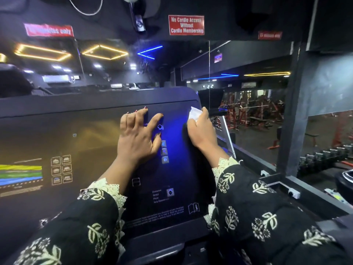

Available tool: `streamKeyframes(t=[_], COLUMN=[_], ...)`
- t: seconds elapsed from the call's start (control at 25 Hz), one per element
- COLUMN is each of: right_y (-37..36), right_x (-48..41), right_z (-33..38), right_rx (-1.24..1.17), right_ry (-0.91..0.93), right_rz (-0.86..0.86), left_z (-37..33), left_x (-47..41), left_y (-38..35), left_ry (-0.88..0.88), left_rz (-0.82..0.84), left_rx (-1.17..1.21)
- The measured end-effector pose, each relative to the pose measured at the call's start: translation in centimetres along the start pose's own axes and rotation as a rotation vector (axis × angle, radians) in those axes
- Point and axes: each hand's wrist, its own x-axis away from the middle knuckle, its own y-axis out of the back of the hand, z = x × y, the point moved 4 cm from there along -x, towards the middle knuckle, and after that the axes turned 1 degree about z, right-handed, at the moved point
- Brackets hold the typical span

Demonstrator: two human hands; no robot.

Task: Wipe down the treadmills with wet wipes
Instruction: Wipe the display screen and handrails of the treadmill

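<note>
Currently gripped: wet wipe (pixel 195 112), white and crumpled, seen only above the fingers.
Wipe position: pressed against the right edge of the treadmill console (pixel 95 104), near its upper right corner.
Right hand (pixel 200 131): curled round the wet wipe and clasped over the console's right edge.
Left hand (pixel 136 136): released, fingers spread and laid flat on the screen (pixel 86 131), just beside the right hand; nothing is held.
Screen detail: dark, lit blue at right; coloured bands and small square icons are printed at left.
Sleeves (pixel 257 207): black, cream floral print, lace cuffs.
Background: red sign (pixel 186 25) is mounted overhead; red weight machines (pixel 252 109) are seen at right.
</note>
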Motion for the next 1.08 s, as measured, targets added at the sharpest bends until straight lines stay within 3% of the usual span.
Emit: streamKeyframes(t=[0.32,0.6,0.72,0.8,0.96,1.08], right_y=[0.3,-0.9,-1.2,-0.5,0.2,-0.5], right_x=[-4.9,-6.0,-5.1,-5.5,-6.2,-6.2], right_z=[4.2,8.0,10.0,10.4,9.0,8.6], right_rx=[0.097,0.449,0.316,0.217,0.472,0.46], right_ry=[0.122,0.508,0.652,0.593,0.312,0.158], right_rz=[-0.103,-0.117,-0.021,-0.001,-0.143,-0.219], left_z=[-0.3,0.5,0.7,1.0,1.3,1.2], left_x=[0.6,0.6,0.7,0.9,1.0,1.0], left_y=[0.0,0.2,0.0,-0.1,-0.2,-0.2], left_ry=[0.093,0.326,0.342,0.342,0.346,0.353], left_rz=[-0.004,-0.021,-0.02,-0.02,-0.016,0.02], left_rx=[0.017,0.016,0.021,0.027,0.032,0.025])
